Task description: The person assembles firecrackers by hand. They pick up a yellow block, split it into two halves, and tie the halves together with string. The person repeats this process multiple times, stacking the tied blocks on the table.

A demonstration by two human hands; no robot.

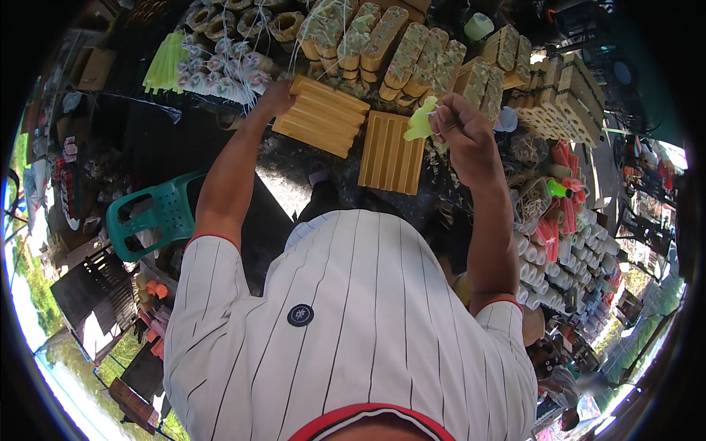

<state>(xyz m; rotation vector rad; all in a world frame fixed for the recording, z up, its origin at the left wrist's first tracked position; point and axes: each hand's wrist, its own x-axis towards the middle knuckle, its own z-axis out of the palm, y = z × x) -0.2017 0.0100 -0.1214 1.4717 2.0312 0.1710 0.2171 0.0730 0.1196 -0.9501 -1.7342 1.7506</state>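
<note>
My left hand (277, 98) is closed on the upper left corner of a grooved, light-brown wooden board (323, 117), which lies tilted on the dark work surface. Just right of it rests a second grooved board (392, 154), its grooves running away from me. Raised above that board's right side, my right hand (465, 132) pinches a limp yellow-green piece (420, 123); its material is unclear. Beyond both hands stand several rounded wooden blocks (382, 37) with crusted, pale tops. The left fingertips are partly hidden behind the board's edge.
Yellow-green strips (166, 65) and string-tied white bundles (228, 67) lie at far left. A green plastic chair (162, 209) stands at my left. On the right are a pale cup (506, 119), stacked blocks with holes (577, 103), red plastic (548, 231) and white rolls (566, 272).
</note>
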